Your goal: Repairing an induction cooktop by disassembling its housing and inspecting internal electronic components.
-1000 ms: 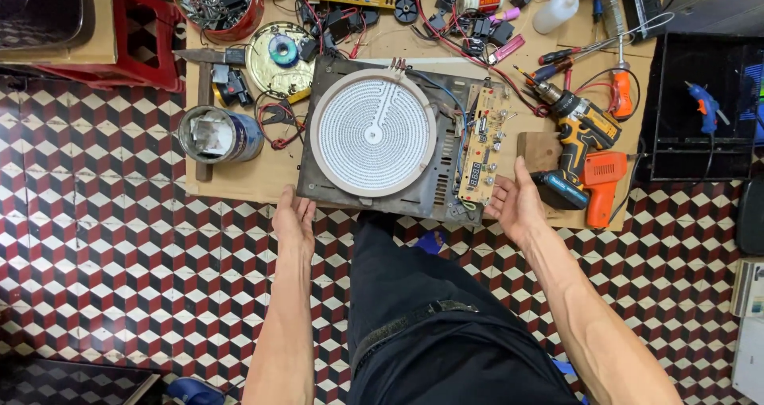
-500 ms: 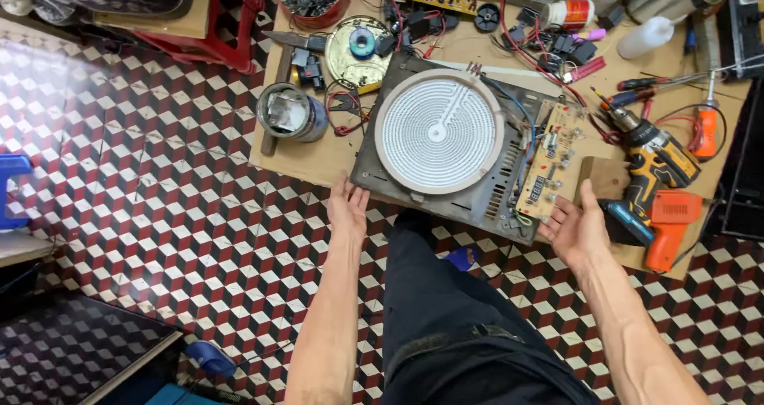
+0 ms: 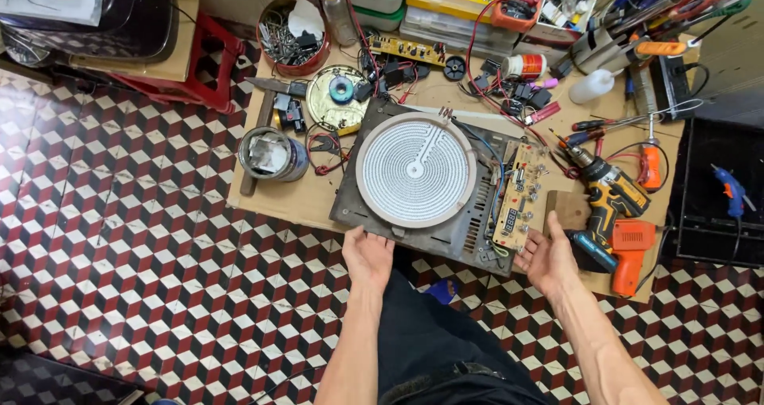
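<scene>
An opened electric cooktop (image 3: 469, 231) lies on a cardboard sheet (image 3: 298, 202) on the floor, its round white heating coil (image 3: 415, 170) facing up and a yellowish circuit board (image 3: 519, 194) along its right side. My left hand (image 3: 368, 255) grips the near left edge of the cooktop's dark casing. At the near right corner, my right hand (image 3: 547, 258) has its fingers spread beside the casing, next to the circuit board; whether it touches the casing is unclear.
An orange cordless drill (image 3: 614, 214) and a small wooden block (image 3: 567, 208) lie right of the cooktop. A metal tin (image 3: 272, 154), a red can of screws (image 3: 293, 35), screwdrivers (image 3: 613, 122), a soldering iron (image 3: 651, 162), loose parts and wires crowd the cardboard. A red stool (image 3: 208, 63) stands at left.
The view has swung left and moved closer to the cooktop. Both hands stay at the casing's near edge; the right hand has opened out slightly from the corner.
</scene>
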